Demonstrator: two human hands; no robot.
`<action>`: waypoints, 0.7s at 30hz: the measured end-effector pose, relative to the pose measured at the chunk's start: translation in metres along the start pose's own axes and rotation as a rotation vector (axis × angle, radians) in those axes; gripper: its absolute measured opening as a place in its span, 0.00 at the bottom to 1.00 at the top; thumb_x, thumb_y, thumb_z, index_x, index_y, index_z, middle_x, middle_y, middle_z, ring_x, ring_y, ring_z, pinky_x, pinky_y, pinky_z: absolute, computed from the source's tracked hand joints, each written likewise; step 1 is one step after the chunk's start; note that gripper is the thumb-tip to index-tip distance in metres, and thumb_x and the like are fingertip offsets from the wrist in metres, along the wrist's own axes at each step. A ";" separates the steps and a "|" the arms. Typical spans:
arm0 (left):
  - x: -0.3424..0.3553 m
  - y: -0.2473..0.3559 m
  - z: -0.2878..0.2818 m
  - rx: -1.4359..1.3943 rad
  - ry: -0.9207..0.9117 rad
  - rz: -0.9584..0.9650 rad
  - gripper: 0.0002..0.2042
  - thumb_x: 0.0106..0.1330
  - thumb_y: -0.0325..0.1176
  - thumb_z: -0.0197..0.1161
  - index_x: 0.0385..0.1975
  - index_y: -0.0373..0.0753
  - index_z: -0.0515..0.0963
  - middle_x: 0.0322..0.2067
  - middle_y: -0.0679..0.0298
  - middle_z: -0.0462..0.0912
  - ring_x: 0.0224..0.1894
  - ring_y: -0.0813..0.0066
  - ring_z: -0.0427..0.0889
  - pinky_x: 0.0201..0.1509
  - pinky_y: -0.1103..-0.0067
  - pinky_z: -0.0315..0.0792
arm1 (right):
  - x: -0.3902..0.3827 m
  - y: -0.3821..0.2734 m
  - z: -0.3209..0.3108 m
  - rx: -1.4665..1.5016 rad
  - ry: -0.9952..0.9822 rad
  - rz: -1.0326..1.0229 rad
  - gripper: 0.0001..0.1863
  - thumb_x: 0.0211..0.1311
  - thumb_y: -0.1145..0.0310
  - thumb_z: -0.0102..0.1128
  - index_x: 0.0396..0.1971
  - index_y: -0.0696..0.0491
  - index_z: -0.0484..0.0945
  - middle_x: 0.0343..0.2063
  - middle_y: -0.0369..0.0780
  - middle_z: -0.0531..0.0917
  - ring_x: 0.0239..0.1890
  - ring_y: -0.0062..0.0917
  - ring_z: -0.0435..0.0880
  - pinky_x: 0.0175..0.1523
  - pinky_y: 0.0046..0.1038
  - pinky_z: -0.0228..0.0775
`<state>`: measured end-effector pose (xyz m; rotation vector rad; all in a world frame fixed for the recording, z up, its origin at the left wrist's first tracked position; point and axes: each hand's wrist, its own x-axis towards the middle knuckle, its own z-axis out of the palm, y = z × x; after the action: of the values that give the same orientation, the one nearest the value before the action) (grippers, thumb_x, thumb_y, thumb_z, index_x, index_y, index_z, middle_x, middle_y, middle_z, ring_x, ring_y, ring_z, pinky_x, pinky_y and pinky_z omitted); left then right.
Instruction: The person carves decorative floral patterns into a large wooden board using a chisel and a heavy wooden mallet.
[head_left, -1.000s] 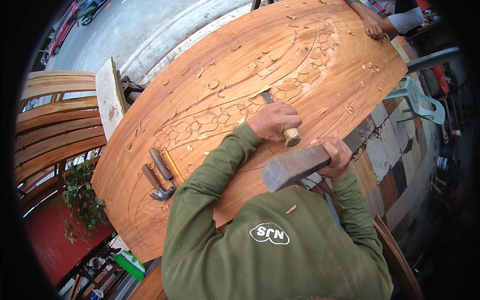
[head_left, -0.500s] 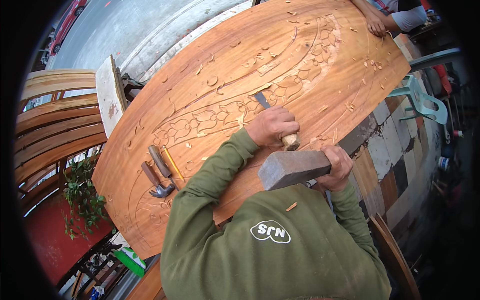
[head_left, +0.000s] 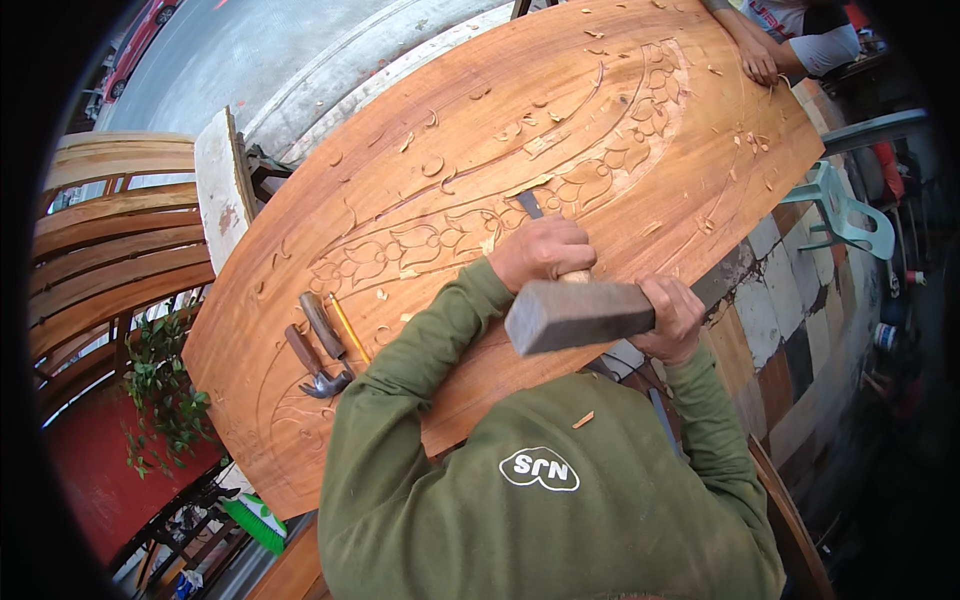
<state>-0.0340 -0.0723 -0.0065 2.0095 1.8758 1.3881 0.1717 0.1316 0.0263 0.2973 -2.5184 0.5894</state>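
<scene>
My left hand [head_left: 543,250] is closed around the wooden handle of a chisel [head_left: 529,204]. The chisel's flat blade tip meets a carved leafy band on a large curved wooden panel [head_left: 250,370]. In my right hand [head_left: 672,318] is a heavy block-shaped wooden mallet [head_left: 575,316], its head just in front of the chisel's handle end and hiding part of it. I cannot tell whether the two touch. To the left lie a claw hammer [head_left: 323,380], another wooden-handled tool [head_left: 322,327] and a yellow pencil [head_left: 349,325].
Curled wood shavings [head_left: 432,165] are scattered over the panel. Another person's hand [head_left: 760,65] rests at its far right end. A pale green plastic chair [head_left: 850,215] stands on the tiled floor. Leftward are a slatted wooden bench [head_left: 120,235], a leafy plant [head_left: 165,385] and a green brush [head_left: 255,520].
My right hand has brought the mallet slightly up and left, so its head covers the end of the chisel's handle. My left hand keeps its grip, almost unmoved.
</scene>
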 end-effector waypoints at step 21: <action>0.009 0.036 -0.003 -0.073 -0.007 -0.022 0.16 0.50 0.37 0.76 0.32 0.44 0.75 0.29 0.62 0.73 0.34 0.58 0.79 0.39 0.64 0.73 | -0.008 -0.017 -0.005 0.032 0.074 0.010 0.33 0.54 0.56 0.77 0.58 0.50 0.73 0.39 0.44 0.85 0.36 0.42 0.88 0.40 0.41 0.81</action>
<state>-0.0096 -0.0755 0.0214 1.9515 1.8109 1.4199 0.1861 0.1195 0.0320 0.2692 -2.4424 0.6339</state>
